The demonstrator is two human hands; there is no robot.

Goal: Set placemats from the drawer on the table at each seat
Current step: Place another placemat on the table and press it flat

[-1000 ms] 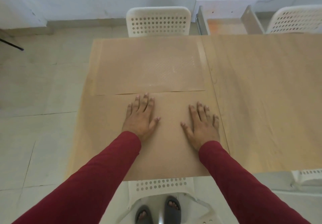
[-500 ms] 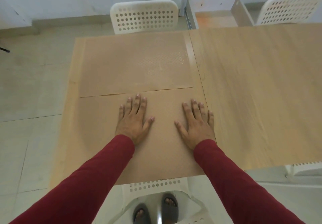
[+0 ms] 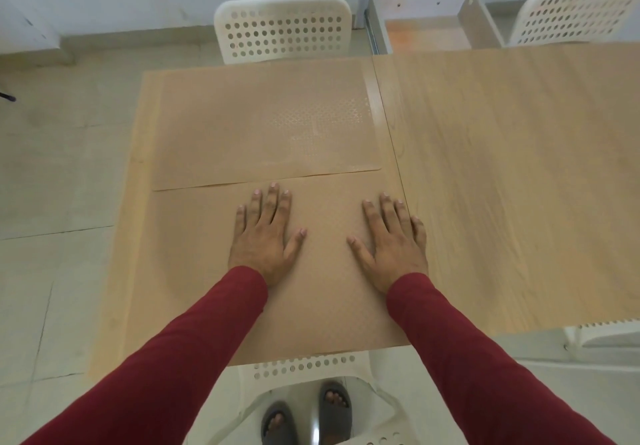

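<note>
Two tan textured placemats lie flat on the left half of the light wooden table (image 3: 502, 167). The far placemat (image 3: 266, 122) sits in front of the far white chair. The near placemat (image 3: 322, 292) lies at my side of the table, its far edge touching the other mat. My left hand (image 3: 265, 237) and my right hand (image 3: 393, 240) press palm-down on the near placemat, fingers spread and holding nothing. An open white drawer (image 3: 429, 29) stands beyond the table's far edge; its pale wooden bottom shows.
White perforated chairs stand at the far side (image 3: 282, 27), far right (image 3: 571, 15), near right (image 3: 602, 335) and right under me (image 3: 304, 368). Pale tiled floor lies to the left. My feet in dark sandals show below the table's near edge.
Both hands stay flat on the near placemat. Only the view has shifted slightly; the mats have not visibly moved.
</note>
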